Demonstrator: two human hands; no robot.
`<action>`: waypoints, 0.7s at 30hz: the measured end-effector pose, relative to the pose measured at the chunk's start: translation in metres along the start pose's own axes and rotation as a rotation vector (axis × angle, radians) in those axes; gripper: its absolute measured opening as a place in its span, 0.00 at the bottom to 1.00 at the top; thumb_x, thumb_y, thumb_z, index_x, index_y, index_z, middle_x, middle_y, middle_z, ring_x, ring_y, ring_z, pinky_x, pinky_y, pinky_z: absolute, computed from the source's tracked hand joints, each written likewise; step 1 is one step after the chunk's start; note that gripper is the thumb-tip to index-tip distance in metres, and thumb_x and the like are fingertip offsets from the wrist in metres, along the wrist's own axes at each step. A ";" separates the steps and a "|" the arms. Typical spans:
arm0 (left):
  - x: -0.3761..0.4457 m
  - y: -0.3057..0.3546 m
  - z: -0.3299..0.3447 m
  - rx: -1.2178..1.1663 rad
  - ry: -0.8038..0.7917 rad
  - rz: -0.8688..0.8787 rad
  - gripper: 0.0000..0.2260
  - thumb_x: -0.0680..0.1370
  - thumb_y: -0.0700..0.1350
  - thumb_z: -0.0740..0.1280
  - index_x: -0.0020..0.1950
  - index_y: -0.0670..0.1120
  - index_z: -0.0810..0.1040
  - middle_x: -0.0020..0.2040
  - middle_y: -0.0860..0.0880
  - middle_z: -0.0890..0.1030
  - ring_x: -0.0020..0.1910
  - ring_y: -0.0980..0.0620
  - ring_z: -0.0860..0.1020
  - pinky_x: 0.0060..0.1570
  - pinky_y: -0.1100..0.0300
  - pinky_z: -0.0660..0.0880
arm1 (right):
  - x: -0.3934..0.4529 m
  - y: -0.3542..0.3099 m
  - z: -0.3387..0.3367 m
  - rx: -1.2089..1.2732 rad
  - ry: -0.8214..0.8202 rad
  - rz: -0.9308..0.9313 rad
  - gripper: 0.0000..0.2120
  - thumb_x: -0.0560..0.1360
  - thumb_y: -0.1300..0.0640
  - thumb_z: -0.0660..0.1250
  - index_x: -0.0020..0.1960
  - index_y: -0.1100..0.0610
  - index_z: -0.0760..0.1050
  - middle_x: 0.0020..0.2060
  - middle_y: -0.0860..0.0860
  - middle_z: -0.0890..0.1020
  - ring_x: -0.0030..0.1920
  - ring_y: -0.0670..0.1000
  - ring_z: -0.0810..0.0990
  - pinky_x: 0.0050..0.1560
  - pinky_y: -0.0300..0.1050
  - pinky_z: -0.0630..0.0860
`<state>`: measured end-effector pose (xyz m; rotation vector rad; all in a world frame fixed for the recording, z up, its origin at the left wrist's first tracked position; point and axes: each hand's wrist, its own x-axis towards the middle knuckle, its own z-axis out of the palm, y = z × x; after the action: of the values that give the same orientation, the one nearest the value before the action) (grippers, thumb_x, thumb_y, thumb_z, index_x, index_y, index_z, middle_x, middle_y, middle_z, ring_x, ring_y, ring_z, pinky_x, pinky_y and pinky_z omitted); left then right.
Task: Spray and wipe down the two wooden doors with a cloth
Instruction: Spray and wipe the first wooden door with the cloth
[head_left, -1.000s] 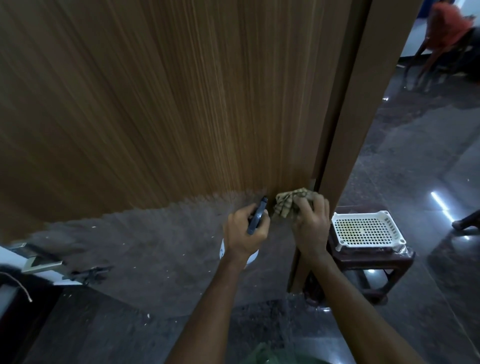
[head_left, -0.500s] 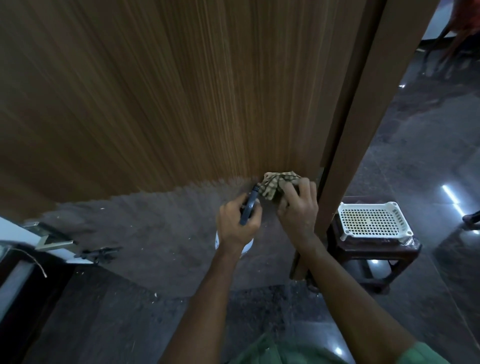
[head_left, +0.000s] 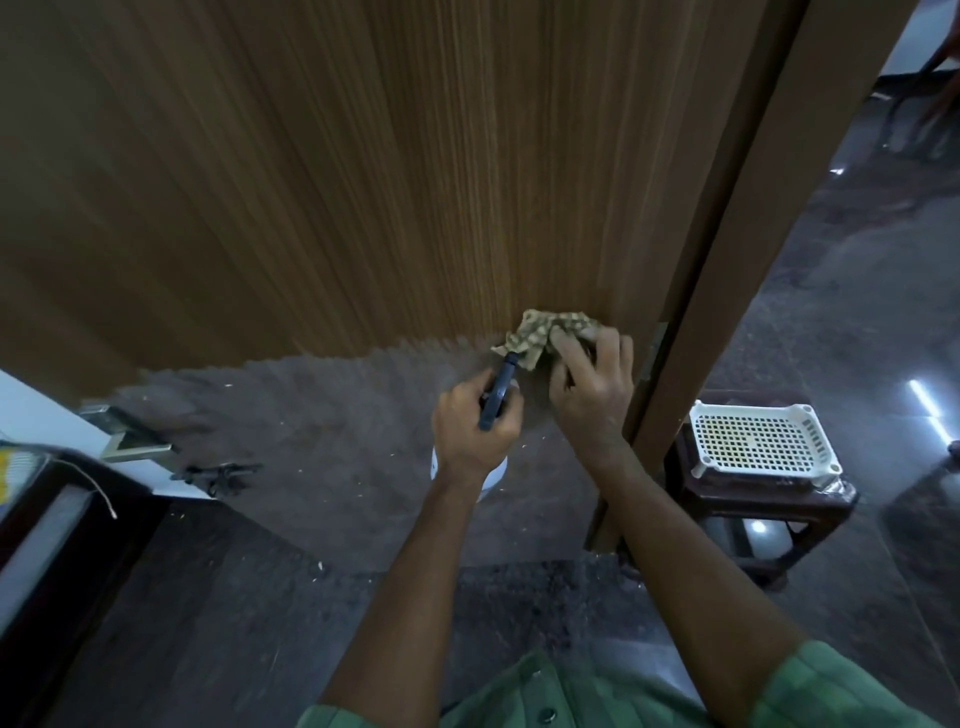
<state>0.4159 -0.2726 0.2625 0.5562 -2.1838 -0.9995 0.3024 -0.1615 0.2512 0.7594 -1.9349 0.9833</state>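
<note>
A wooden door (head_left: 363, 197) with fine vertical grain fills the upper view; its lower part looks dull and dusty grey. My right hand (head_left: 592, 395) presses a crumpled beige patterned cloth (head_left: 540, 335) against the door, near its hinge edge and where brown meets grey. My left hand (head_left: 475, 431) grips a spray bottle by its dark blue trigger head (head_left: 498, 392), just left of the cloth; the white bottle body (head_left: 491, 480) peeks out below my fist. The nozzle points toward the door.
The brown door frame (head_left: 779, 218) runs diagonally on the right. Beyond it a white perforated plastic tray (head_left: 758, 441) sits on a dark wooden stool (head_left: 748, 499) on the glossy floor. Dark furniture (head_left: 47, 535) stands at the left edge, with a door handle (head_left: 130, 441) nearby.
Both hands have shifted a little upward and leftward along the door's lower right part, the cloth sliding with my right hand. The spray bottle stays in my left hand.
</note>
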 end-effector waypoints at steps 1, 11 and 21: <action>0.001 0.000 -0.001 0.000 0.002 -0.001 0.18 0.76 0.50 0.67 0.30 0.52 0.64 0.23 0.52 0.67 0.22 0.51 0.66 0.29 0.60 0.58 | -0.015 0.004 0.003 0.005 -0.074 -0.033 0.08 0.79 0.65 0.65 0.52 0.58 0.82 0.47 0.58 0.77 0.45 0.58 0.73 0.40 0.48 0.75; 0.003 -0.007 -0.013 0.001 0.052 -0.003 0.17 0.76 0.50 0.65 0.30 0.54 0.64 0.24 0.53 0.69 0.22 0.53 0.66 0.30 0.60 0.57 | 0.003 -0.022 0.003 0.109 -0.110 -0.012 0.11 0.75 0.69 0.67 0.54 0.60 0.84 0.51 0.57 0.79 0.48 0.55 0.75 0.48 0.40 0.73; 0.002 -0.021 -0.030 0.009 0.138 -0.009 0.16 0.76 0.51 0.66 0.30 0.52 0.66 0.23 0.53 0.69 0.22 0.53 0.69 0.28 0.60 0.61 | -0.026 -0.033 0.020 0.128 -0.373 -0.126 0.08 0.74 0.67 0.69 0.51 0.59 0.82 0.47 0.54 0.77 0.45 0.54 0.74 0.35 0.48 0.78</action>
<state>0.4387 -0.3017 0.2616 0.6218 -2.0664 -0.9281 0.3331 -0.1919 0.2327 1.1926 -2.1192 0.9448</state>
